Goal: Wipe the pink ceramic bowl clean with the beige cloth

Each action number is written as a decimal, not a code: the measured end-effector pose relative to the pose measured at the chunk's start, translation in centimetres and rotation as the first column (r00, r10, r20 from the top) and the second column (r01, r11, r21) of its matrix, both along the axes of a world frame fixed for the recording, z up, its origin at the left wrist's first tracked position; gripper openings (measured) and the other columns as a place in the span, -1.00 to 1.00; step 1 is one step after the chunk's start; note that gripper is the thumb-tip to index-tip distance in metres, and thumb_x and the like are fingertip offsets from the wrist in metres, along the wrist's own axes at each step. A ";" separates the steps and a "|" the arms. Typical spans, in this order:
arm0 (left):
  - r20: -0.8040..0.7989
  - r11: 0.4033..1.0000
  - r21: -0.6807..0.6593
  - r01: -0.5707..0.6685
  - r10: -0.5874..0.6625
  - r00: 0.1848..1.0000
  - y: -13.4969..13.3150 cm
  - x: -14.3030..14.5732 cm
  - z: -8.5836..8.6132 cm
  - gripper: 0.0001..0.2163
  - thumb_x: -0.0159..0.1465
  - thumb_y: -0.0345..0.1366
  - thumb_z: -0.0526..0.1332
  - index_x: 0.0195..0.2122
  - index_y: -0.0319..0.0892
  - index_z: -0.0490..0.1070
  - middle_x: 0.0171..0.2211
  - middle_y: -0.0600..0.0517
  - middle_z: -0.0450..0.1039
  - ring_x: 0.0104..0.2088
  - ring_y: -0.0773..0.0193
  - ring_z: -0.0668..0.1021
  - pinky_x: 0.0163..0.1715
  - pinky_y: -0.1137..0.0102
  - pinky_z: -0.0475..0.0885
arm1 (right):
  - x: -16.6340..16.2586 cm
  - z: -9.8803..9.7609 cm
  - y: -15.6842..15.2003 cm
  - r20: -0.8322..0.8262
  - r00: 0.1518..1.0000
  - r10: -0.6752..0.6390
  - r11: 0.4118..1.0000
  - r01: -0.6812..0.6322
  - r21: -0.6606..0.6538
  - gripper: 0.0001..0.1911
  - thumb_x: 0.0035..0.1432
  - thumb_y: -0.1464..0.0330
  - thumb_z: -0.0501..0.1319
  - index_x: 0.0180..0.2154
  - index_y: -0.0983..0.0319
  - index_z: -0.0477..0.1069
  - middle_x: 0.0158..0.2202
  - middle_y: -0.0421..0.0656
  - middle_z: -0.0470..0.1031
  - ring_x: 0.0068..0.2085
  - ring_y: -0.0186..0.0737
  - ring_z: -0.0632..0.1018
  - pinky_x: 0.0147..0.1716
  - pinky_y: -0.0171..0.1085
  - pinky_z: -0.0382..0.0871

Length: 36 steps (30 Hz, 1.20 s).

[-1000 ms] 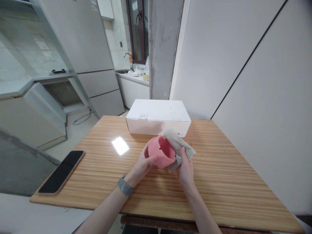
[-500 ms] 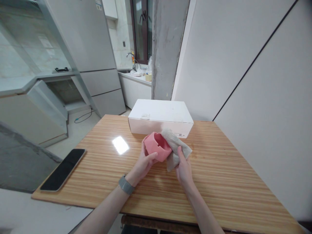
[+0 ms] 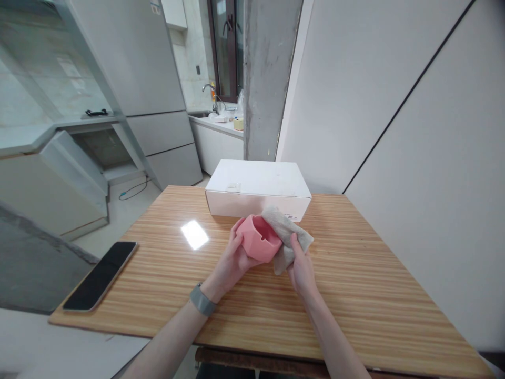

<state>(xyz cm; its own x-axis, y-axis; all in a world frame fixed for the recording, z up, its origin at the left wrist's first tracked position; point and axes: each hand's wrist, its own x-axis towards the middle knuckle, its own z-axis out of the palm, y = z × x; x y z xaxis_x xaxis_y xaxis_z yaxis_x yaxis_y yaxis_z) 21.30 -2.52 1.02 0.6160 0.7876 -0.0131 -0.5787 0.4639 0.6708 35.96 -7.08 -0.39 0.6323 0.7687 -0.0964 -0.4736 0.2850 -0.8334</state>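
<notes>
Cupping the pot (image 3: 258,239) from its side, the left hand (image 3: 232,261) holds it over the table (image 3: 355,295), near the box (image 3: 256,184). Right hand (image 3: 302,269) pinches a limp cloth (image 3: 286,230) against its rim. Pot looks light, stiff, smooth; flat facets seem the surest hold.

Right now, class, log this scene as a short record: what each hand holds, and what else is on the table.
Left hand: grips a pink pot, tilted
Right hand: holds a grey cloth against the pot
Surface: wooden table
Behind the hands: closed white box
Table's left edge: phone, screen dark
Left wrist: grey watch
</notes>
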 end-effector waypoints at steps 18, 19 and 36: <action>-0.032 0.980 0.097 -0.174 0.178 0.983 0.0 0.4 -1.0 -0.34 0.08 -0.29 0.37 0.18 0.03 0.13 0.15 -0.06 0.34 0.07 0.05 0.46 -0.05 0.22 0.46 | -0.3 -0.1 -0.1 -0.013 0.999 0.053 0.999 -0.052 0.011 -0.60 -0.01 0.10 0.38 -0.14 0.15 0.53 -0.14 -0.18 0.65 -0.07 -0.17 0.62 -0.10 -0.27 0.52; -0.035 0.976 0.102 -0.191 0.196 0.980 0.0 0.4 -0.9 -0.31 0.06 -0.32 0.38 0.19 0.06 0.10 0.16 -0.05 0.32 0.07 0.07 0.45 -0.05 0.24 0.45 | -0.4 -0.1 -0.1 -0.015 0.999 0.050 0.999 -0.050 0.004 -0.60 -0.01 0.10 0.38 -0.15 0.15 0.53 -0.15 -0.18 0.65 -0.07 -0.17 0.62 -0.10 -0.27 0.52; 0.006 0.999 0.040 -0.002 0.002 1.000 -0.4 0.3 0.2 -0.43 0.29 -0.05 0.18 0.29 0.19 0.02 0.33 -0.03 0.08 0.16 0.00 0.36 -0.17 0.22 0.54 | 0.2 -1.0 -0.2 0.010 1.000 0.008 1.000 -0.008 -0.001 -0.55 0.03 0.08 0.35 -0.07 0.15 0.49 -0.06 -0.18 0.61 0.00 -0.17 0.59 -0.05 -0.25 0.49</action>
